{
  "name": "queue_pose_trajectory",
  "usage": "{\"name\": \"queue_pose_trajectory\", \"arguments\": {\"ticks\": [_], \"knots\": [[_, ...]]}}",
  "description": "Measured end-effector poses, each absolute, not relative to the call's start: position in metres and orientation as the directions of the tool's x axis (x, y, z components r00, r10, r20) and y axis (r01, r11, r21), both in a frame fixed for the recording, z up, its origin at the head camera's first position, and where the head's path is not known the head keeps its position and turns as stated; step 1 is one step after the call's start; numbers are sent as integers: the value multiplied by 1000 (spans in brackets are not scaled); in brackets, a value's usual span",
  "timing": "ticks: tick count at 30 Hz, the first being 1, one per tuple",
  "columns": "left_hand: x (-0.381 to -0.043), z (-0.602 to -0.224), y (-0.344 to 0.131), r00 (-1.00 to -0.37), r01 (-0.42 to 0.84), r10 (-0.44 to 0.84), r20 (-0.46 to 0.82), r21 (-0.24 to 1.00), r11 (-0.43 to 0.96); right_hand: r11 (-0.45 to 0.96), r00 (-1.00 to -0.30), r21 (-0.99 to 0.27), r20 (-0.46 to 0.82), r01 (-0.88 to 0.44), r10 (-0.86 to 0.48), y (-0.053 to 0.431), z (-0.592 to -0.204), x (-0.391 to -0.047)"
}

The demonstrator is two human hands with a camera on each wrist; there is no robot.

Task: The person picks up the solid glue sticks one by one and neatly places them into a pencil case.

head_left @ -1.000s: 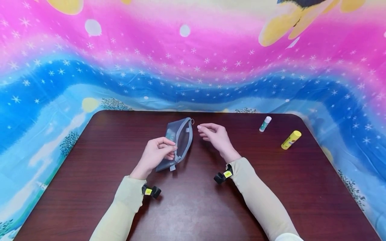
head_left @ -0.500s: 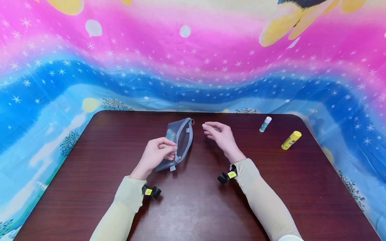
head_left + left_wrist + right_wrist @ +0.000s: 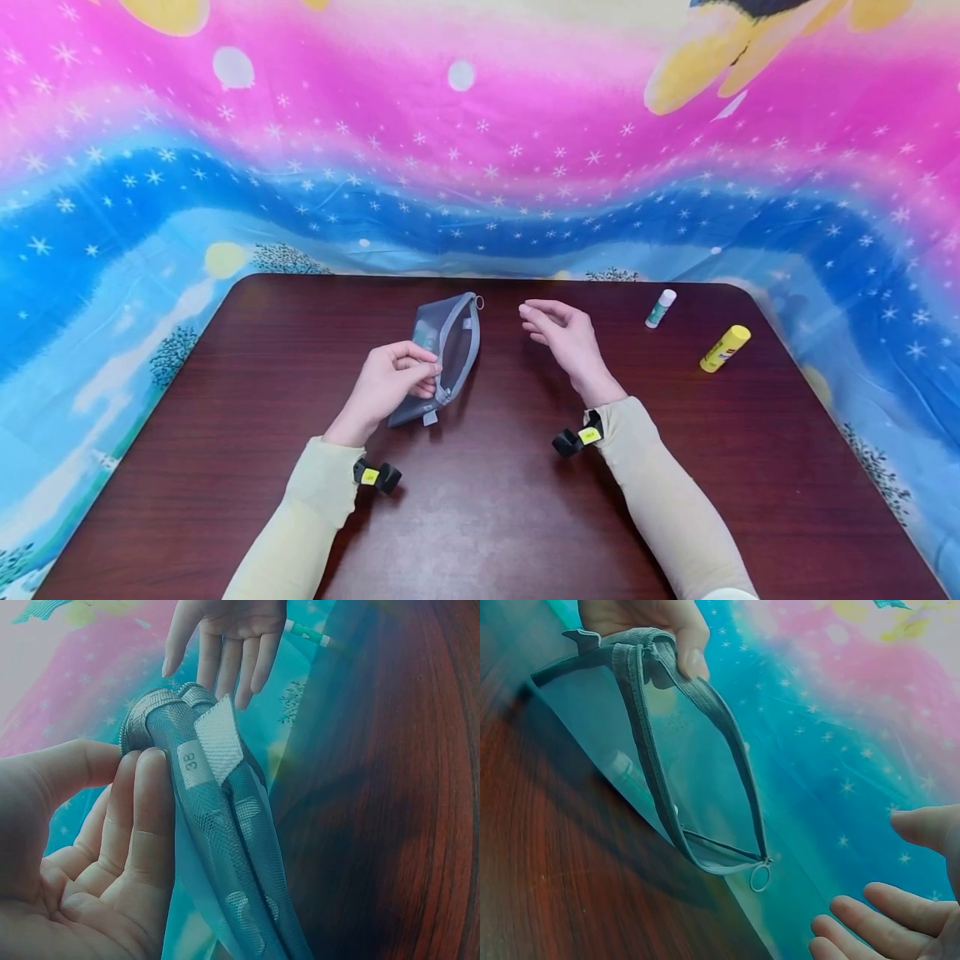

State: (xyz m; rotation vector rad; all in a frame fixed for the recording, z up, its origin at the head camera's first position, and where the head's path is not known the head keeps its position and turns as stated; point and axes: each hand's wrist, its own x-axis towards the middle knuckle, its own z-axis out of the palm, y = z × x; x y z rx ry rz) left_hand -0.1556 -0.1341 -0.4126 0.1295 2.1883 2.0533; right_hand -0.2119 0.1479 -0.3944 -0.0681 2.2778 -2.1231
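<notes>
With thumb and fingers the left hand (image 3: 386,383) pinches one edge of a grey mesh zipper pouch (image 3: 427,321). The pouch's zipped mouth gapes toward the right, and a metal ring (image 3: 760,877) hangs at its far end. Through the mesh in the right wrist view, a green and white tube (image 3: 630,769) shows inside. To the right of the pouch, apart from it, the right hand (image 3: 562,337) hovers with nothing in its relaxed fingers. In the left wrist view a small tag marked 38 (image 3: 191,763) sits near the pinching fingers.
A small white-capped green glue stick (image 3: 660,309) stands at the back right of the dark wooden table (image 3: 480,517). Nearer the right edge is a larger yellow glue stick (image 3: 724,349). A patterned cloth (image 3: 480,183) hangs behind the table.
The right hand has drifted to the right, away from the pouch. The left hand and pouch have stayed in place, as have both glue sticks.
</notes>
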Motion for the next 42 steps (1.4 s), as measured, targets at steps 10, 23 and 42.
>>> {"name": "queue_pose_trajectory", "arguments": {"ticks": [10, 23, 42], "knots": [[-156, -411, -134, -986, -23, 162, -34, 997, 68, 69, -999, -997, 32, -33, -10, 162, -389, -210], [-156, -412, -134, -986, -29, 161, -40, 997, 67, 65, -999, -997, 40, -38, 36, 183, -387, -210], [-154, -412, -134, -986, -37, 158, -50, 996, 81, 63, -993, -997, 43, -36, 107, 209, -386, -208]]}}
